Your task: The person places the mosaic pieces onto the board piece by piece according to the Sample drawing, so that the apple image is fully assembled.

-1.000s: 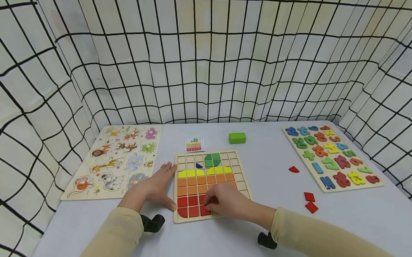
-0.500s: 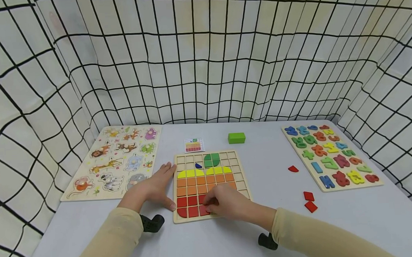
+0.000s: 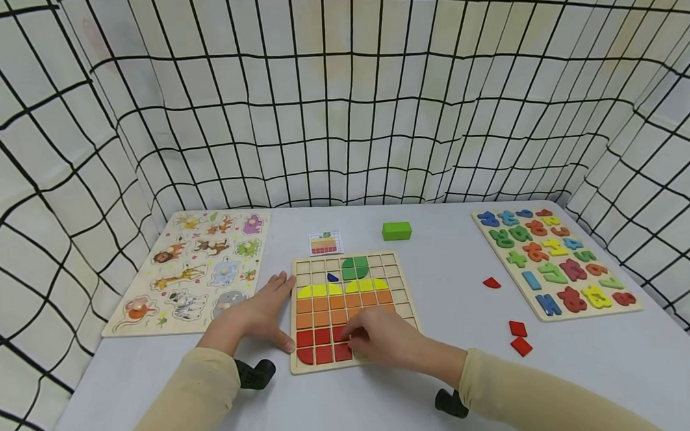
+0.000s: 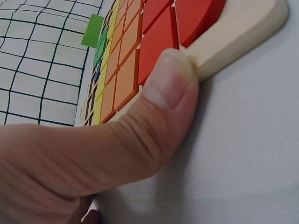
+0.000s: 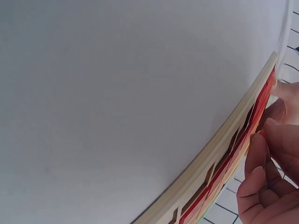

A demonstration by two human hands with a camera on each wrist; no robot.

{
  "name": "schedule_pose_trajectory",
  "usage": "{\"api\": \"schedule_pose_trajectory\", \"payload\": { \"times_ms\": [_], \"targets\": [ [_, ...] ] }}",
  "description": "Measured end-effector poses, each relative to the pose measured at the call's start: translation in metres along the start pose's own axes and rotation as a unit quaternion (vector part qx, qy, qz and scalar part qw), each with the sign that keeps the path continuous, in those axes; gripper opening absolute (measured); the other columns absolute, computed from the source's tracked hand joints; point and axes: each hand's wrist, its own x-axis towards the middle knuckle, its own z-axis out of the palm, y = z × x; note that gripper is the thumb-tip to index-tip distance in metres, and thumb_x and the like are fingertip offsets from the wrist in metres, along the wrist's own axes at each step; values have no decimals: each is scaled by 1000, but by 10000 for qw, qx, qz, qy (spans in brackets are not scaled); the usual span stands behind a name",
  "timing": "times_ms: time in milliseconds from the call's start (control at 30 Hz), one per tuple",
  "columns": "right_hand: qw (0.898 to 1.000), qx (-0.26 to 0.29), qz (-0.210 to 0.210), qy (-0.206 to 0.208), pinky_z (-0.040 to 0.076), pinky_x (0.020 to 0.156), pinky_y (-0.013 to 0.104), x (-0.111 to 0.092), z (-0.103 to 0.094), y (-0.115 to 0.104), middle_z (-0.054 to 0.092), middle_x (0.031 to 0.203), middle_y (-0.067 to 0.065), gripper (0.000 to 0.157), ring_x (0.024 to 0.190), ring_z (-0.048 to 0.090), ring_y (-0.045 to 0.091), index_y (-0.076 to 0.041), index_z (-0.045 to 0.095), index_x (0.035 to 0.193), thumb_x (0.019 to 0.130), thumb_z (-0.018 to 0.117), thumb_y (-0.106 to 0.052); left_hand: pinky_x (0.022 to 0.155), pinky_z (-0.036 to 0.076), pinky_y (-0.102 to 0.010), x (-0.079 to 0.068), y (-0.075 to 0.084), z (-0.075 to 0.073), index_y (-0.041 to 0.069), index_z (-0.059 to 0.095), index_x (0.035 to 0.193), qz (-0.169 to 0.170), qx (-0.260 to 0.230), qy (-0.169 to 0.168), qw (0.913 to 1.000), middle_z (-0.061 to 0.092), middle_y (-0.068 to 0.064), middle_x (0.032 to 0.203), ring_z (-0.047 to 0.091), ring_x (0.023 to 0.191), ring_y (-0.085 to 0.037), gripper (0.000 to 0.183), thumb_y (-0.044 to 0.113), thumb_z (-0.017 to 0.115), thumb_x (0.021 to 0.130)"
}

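A wooden grid board (image 3: pixel 410 323) lies on the table, with red tiles (image 3: pixel 324 354) in its two front rows and orange, yellow, green and blue tiles behind. My left hand (image 3: pixel 256 314) is spread along its left edge. In the left wrist view the thumb (image 4: pixel 161 102) touches the board's side beside a red tile. Over the front rows, my right hand (image 3: pixel 380 337) has curled fingers, thumb and forefinger together. The right wrist view shows a small red bit, seemingly a tile (image 5: pixel 261 133), pinched at those fingertips. This hand hides part of the board.
Three loose red tiles (image 3: pixel 522 347) lie right of the board. Behind it are a picture card (image 3: pixel 325 242) and a green block (image 3: pixel 396 231). An animal puzzle (image 3: pixel 150 294) lies left, a number-and-letter puzzle (image 3: pixel 548 250) right. Black netting (image 3: pixel 339 111) surrounds the table.
My right fingertips have shifted slightly right and away from the third red tile in the front row, so more of that tile shows. My left hand has stayed still.
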Motion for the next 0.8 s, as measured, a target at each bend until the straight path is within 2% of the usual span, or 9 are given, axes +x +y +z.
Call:
{"api": "schedule_pose_trajectory", "payload": {
  "times_ms": [100, 233, 333, 433, 533, 667, 800],
  "targets": [
    [9980, -632, -83, 25, 49, 66, 15, -1, 0, 2, 74, 97, -1, 24, 80, 55, 8, -12, 79, 116, 94, 71, -8, 127, 16, -61, 0, 0, 1, -1, 18, 162, -2, 8, -13, 10000, 10, -26, 170, 5, 158, -45, 128, 33, 96, 66],
    [9878, -1516, -339, -61, 39, 56, 12, -3, 2, 5, 63, 90, 2, 30, 73, 45, 8, -19, 77, 124, 95, 72, -11, 127, 17, -62, 0, 0, 0, -1, 18, 162, 2, 18, -16, 10000, 10, -26, 170, 6, 158, -45, 128, 33, 96, 66],
    [9837, -1727, -503, -40, 38, 57, 11, -5, 3, 6, 62, 92, 3, 31, 75, 44, 8, -20, 77, 123, 94, 73, -10, 127, 17, -62, 0, 0, -1, -1, 18, 162, -3, 9, -7, 10000, 10, -26, 170, 5, 158, -45, 128, 33, 96, 66],
    [9891, -1406, -442, 12, 41, 59, 11, -7, 0, 8, 63, 94, 3, 31, 76, 46, 8, -19, 77, 123, 94, 73, -9, 127, 17, -62, 0, 0, 0, -1, 18, 162, -8, -20, -11, 10000, 9, -26, 170, 5, 158, -45, 128, 32, 96, 67],
    [9960, -837, -281, 102, 50, 67, 15, -12, -6, 13, 68, 99, 1, 28, 81, 52, 9, -15, 76, 123, 95, 71, -8, 127, 17, -62, 1, -1, 1, -1, 17, 162, -10, -41, -22, 10000, 9, -26, 170, 5, 158, -45, 127, 32, 96, 67],
    [9995, -191, 76, 231, 60, 84, 28, -23, -20, 31, 75, 108, 2, 24, 93, 61, 13, -9, 76, 119, 96, 69, -5, 127, 17, -62, 1, -1, 1, -1, 17, 162, 6, -20, -21, 10000, 9, -26, 170, 5, 158, -45, 128, 32, 96, 67],
    [9972, 127, 666, 329, 60, 96, 41, -44, -38, 60, 75, 113, 2, 26, 105, 67, 18, -10, 75, 119, 94, 70, -4, 127, 17, -62, 1, -1, 0, -1, 17, 162, 10, 4, -23, 10000, 9, -26, 170, 4, 158, -45, 128, 33, 96, 67]
  ]
}}
